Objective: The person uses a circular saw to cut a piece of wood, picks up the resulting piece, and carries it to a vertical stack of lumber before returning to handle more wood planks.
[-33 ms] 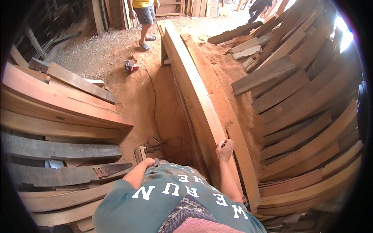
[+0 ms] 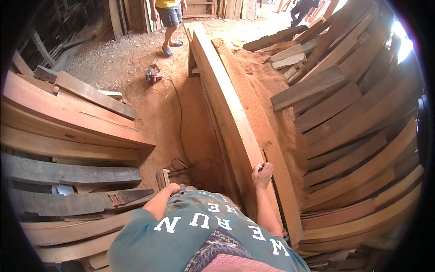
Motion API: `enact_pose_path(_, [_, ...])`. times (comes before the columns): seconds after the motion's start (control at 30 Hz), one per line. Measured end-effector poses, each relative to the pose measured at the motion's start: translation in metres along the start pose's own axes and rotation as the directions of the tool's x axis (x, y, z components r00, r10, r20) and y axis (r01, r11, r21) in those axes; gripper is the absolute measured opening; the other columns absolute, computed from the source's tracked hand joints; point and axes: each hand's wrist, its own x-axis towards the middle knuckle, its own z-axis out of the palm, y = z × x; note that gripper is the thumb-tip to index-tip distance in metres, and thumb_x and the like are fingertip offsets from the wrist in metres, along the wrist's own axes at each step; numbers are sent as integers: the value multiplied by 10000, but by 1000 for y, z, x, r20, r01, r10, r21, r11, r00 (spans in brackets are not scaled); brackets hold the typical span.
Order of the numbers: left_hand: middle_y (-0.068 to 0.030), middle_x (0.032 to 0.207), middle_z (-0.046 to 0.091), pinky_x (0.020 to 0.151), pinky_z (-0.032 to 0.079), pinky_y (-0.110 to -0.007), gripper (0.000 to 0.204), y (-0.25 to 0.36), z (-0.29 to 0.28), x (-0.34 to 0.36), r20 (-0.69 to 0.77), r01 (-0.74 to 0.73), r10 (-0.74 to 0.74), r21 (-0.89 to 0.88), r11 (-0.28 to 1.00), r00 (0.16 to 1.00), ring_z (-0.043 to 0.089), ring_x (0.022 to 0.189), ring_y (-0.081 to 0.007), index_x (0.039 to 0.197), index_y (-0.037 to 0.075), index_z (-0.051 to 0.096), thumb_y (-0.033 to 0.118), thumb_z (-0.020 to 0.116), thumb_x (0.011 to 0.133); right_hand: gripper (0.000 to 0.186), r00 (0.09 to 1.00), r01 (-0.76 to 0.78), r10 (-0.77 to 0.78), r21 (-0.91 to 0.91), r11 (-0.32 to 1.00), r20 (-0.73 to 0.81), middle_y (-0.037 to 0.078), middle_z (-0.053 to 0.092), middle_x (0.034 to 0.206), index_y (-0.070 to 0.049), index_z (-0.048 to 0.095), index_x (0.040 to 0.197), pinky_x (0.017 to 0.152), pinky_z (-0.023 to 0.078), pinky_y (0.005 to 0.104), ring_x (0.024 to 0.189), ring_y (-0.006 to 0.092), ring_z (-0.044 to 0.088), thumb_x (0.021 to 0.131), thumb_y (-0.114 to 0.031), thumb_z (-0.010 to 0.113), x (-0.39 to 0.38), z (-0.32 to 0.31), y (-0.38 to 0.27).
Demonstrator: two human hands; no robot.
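My right hand rests on the near part of a long, pale squared timber beam, its fingers pinched around a small white-tipped thing too small to name. Beside my waist, my left hand is closed, partly hidden against my shirt. A small dark piece shows at its fingers; what it is, I cannot make out. Alongside the beam to the right runs a wider plank coated in sawdust, with a dark gap between the two.
Boards are piled on the left and right. A handsaw lies on the left boards. On the sawdust-covered ground sits a red power tool, its cord running toward me. A person stands beyond, left of the beam's far end.
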Motion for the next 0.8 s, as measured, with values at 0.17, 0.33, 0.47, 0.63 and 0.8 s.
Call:
enact_pose_path(0.17, [-214,1122,707,873,542,-417,483,34,-19,-38,-88,178,-238,-435,883,967,671,1080,-389,1077,44,737,412,590,800,266,999,-25,26,-18,1000,22,199,523,973,-15,490,957,886,421,507,964,393,510,826,-131,690,-3,-1,3])
enact_pose_path(0.33, [-214,1144,706,858,545,-411,493,36,-22,-38,-83,196,-247,-394,898,965,689,1057,-363,1098,24,725,402,597,808,284,998,-34,32,44,998,45,194,541,1005,1,513,1006,923,410,513,1021,394,505,825,-135,684,-1,1,9])
enact_pose_path(0.47, [-201,1162,703,865,547,-418,456,47,-33,-38,-10,273,-312,-460,845,950,677,1069,-378,1117,32,722,331,584,802,370,995,35,-22,134,990,-101,165,586,1072,4,560,1190,915,470,426,1011,316,573,846,-86,660,13,-30,-22])
enact_pose_path(0.63, [-183,1197,689,931,539,-410,449,-30,24,10,-129,-23,22,-12,1000,991,652,1140,-351,1099,46,735,336,557,806,414,636,-273,-529,805,527,562,101,644,963,-51,637,1308,820,497,335,888,213,610,901,18,609,81,-172,-137])
enact_pose_path(0.8, [-179,1206,686,934,537,-406,423,18,-10,-11,-116,213,-252,-272,938,961,654,1131,-353,1082,67,747,323,561,802,371,27,-93,-983,979,179,183,115,650,873,-40,685,1260,772,461,385,768,280,581,894,19,666,123,-234,-221])
